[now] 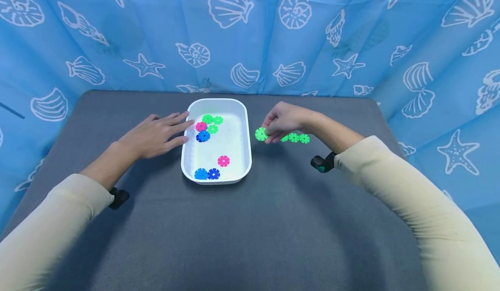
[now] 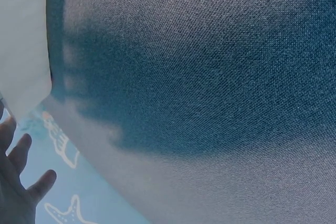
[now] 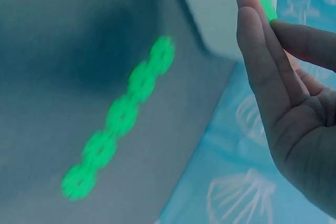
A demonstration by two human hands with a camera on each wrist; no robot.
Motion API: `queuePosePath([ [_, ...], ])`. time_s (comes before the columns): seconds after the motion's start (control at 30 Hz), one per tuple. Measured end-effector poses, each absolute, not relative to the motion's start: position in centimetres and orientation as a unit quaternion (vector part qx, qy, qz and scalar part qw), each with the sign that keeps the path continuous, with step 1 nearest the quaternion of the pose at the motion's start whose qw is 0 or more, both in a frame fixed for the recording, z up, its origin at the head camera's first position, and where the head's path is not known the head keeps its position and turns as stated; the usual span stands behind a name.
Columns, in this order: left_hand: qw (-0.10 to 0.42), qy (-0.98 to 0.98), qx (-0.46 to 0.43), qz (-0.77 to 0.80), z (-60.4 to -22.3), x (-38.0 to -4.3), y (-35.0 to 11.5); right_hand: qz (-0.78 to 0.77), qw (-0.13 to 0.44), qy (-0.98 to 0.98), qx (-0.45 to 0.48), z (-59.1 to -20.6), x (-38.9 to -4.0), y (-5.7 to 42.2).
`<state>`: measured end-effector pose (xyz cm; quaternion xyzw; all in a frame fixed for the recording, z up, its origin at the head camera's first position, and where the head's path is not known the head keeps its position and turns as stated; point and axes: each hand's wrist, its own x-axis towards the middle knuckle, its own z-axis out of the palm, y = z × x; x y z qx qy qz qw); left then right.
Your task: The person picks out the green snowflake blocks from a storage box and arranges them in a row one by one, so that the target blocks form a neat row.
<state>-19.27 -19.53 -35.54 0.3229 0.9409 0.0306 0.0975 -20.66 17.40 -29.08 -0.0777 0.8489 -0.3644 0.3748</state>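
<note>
My right hand (image 1: 287, 118) pinches a green notched plastic disc (image 1: 260, 134) between thumb and fingers, just off the tray's right side. In the right wrist view this disc (image 3: 266, 4) shows nearly edge-on at the fingertips. A row of several green notched discs (image 1: 294, 137) lies on the table, partly hidden by the right hand in the head view. My left hand (image 1: 154, 137) has its fingers spread, fingertips at the left rim of the white tray (image 1: 211, 150). Inside the tray are green discs (image 1: 217, 120), pink discs (image 1: 223, 161) and blue discs (image 1: 201, 173).
A dark grey cloth covers the table (image 1: 250, 234). Behind it hangs a blue curtain (image 1: 164, 30) printed with white shells and starfish. The tray's raised wall stands between the two hands.
</note>
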Motion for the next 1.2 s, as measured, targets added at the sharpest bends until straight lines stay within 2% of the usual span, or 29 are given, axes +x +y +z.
queuePosePath([
  [0.3, 0.097, 0.941, 0.322, 0.027, -35.7, -19.4, -19.5, -0.406, 0.339, 0.849, -0.021, -30.3, -20.4, 24.9],
  [0.73, 0.098, 0.941, 0.322, 0.029, -35.8, -19.4, -19.6, -0.49, 0.292, 0.816, 0.095, -34.2, -19.7, 32.5],
  [0.93, 0.101, 0.941, 0.321, 0.029, -35.7, -19.4, -19.5, -0.499, 0.278, 0.812, 0.118, -35.8, -19.4, 34.5],
  [1.2, 0.101, 0.941, 0.321, 0.025, -35.7, -19.4, -19.6, -0.509, 0.262, 0.807, 0.142, -36.9, -19.2, 34.8],
])
